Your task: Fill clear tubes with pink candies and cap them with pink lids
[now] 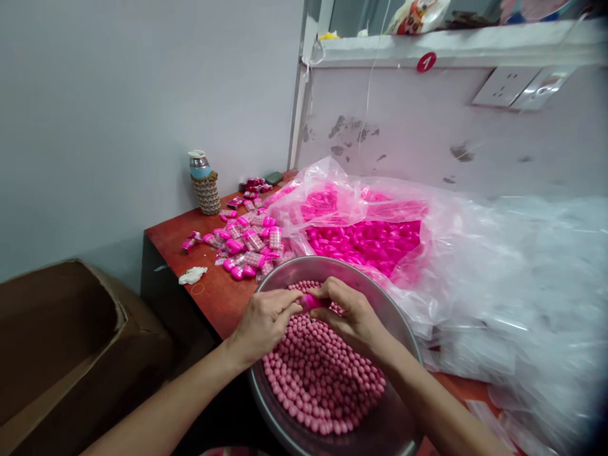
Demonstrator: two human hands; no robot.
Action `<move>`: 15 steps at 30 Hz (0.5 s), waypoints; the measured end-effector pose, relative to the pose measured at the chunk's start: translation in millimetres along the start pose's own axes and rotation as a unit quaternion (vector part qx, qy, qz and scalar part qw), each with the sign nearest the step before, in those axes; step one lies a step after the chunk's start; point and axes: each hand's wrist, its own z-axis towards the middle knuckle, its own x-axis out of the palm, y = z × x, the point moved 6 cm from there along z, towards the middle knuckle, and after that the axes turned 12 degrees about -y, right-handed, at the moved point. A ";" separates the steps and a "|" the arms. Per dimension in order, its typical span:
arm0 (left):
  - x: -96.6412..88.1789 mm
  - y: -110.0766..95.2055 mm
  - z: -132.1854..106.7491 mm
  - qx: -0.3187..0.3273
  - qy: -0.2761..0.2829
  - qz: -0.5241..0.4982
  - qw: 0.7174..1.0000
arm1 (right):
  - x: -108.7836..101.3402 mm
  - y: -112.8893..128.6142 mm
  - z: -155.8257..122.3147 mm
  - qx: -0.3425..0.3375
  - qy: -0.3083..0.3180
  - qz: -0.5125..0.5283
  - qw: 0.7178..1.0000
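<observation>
**Fingertips (295, 308) close on pink piece (311, 303) above beads (323, 380)**

The left hand (263, 320) and the right hand (349, 310) meet at the pink piece, thumbs and forefingers pinching it from either side; its left end is hidden by the fingers. It is held over the beads, within the rim of a metal bowl (380, 424). Just beyond the bowl, a plastic bag (327, 171) gapes around loose bright-pink shapes (365, 244). Left of that, small clear containers (254, 240) with pink ends lie heaped on a reddish table (223, 310), near dark red packets (254, 185). A white scrap (192, 275) lies near the table's left edge; a bottle (206, 190) in a woven sleeve stands farther back. Translucent plastic (532, 285) spreads at right, and a cardboard box (137, 345) stands at far left.
</observation>
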 end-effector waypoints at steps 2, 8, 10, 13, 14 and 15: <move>1.0 -1.7 -0.6 0.015 0.004 0.007 1.000 | 1.4 -0.6 -0.2 -0.009 0.008 -0.005 1.000; 5.7 18.0 7.5 -0.195 0.007 -0.170 0.966 | -1.8 -22.7 -2.0 0.188 -0.002 0.240 0.952; 10.7 27.2 7.0 -0.291 0.004 -0.279 0.915 | -0.5 -25.9 -4.1 0.259 0.012 0.346 0.901; 13.3 33.4 5.8 -0.339 -0.002 -0.357 0.870 | -1.0 -28.4 -4.3 0.300 -0.004 0.409 0.861; 12.2 34.1 5.8 -0.332 -0.005 -0.352 0.875 | -1.1 -29.8 -3.7 0.304 -0.016 0.415 0.857; 10.5 34.1 5.9 -0.318 -0.006 -0.330 0.889 | -0.7 -31.3 -3.0 0.306 -0.028 0.421 0.854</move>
